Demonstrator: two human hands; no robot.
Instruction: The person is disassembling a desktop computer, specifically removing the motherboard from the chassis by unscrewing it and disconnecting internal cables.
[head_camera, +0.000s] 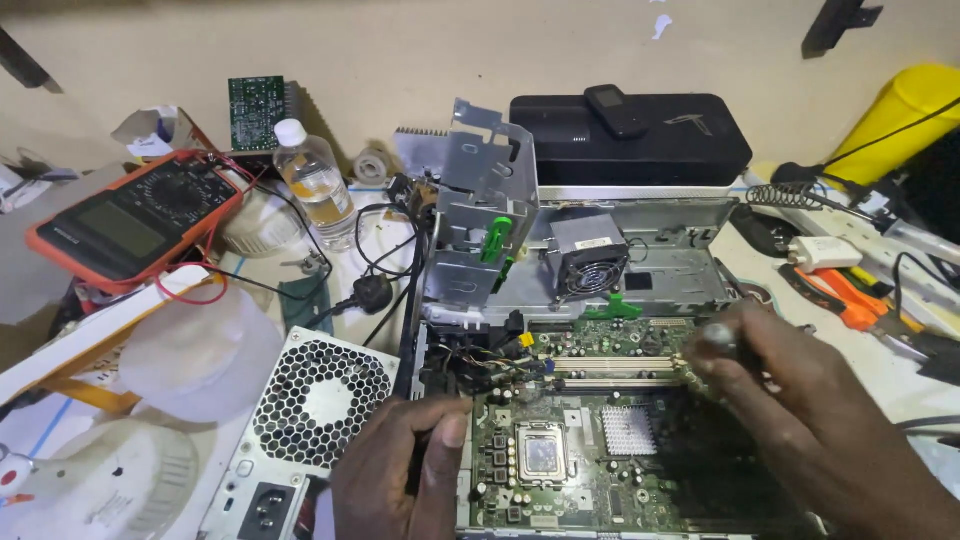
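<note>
Green and studded with small parts, the motherboard (600, 440) lies in an opened desktop computer case (640, 270) at the middle of the counter (380, 250), and we see both hands at work on it. The left hand (405, 470) rests on the board's left edge beside the processor socket (541, 452), its fingers curled shut over the case wall; whether it holds anything more we cannot tell. The right hand (790, 390) is closed around a screwdriver handle (722, 340) near the board's upper right corner, just by the long memory slots (620, 372). Behind the board a small cooling fan (588, 262) sits on the raised metal drive cage (485, 230). To the left lies a power supply (305, 420) with its perforated grille, touching the case. Farther left we see an orange multimeter (130, 225) and a clear plastic bottle (315, 185), well apart from the hands. Orange pliers (850, 300) lie to the right.
</note>
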